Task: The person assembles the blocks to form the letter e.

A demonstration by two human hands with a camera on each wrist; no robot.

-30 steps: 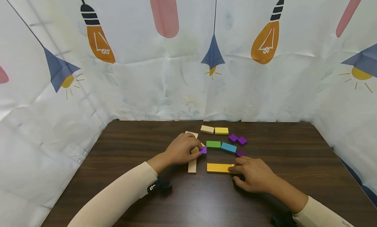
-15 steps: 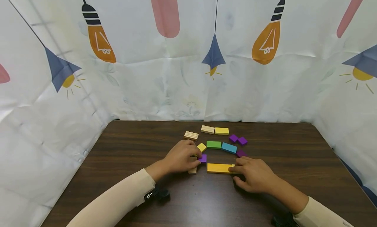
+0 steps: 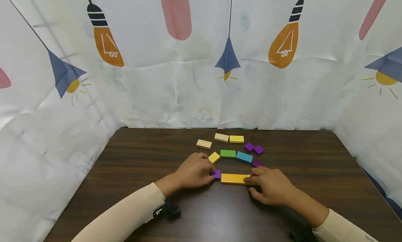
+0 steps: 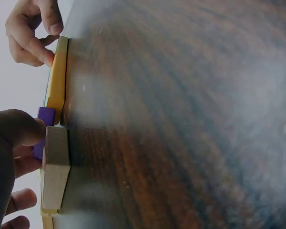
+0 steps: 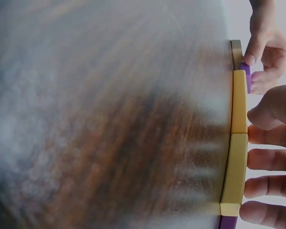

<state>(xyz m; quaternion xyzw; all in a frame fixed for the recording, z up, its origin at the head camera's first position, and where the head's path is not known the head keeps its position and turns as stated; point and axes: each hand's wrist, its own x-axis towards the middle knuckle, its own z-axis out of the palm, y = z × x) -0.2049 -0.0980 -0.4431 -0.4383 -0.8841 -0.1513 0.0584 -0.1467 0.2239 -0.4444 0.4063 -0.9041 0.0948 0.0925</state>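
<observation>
My left hand (image 3: 194, 171) pinches a small purple block (image 3: 216, 175) at the left end of a long orange block (image 3: 233, 178). In the left wrist view, thumb and finger hold the purple block (image 4: 46, 115) above a plain wooden block (image 4: 56, 164), which the hand hides in the head view. My right hand (image 3: 272, 187) rests its fingertips at the orange block's right end. The right wrist view shows its fingers (image 5: 269, 160) reaching to the orange block (image 5: 239, 102) and a pale yellow block (image 5: 234, 171) in line with it.
Beyond the hands, yellow (image 3: 214, 157), green (image 3: 228, 154), blue (image 3: 244, 157) and dark purple (image 3: 257, 163) blocks form an arc. Farther back lie wooden blocks (image 3: 204, 144), (image 3: 221, 137) a yellow block (image 3: 236, 139) and two purple blocks (image 3: 249, 147). A patterned cloth stands behind the table (image 3: 150, 147).
My left hand has moved toward the table's near edge with the purple block, from beside the yellow block to the orange block's left end. The right hand has stayed in place.
</observation>
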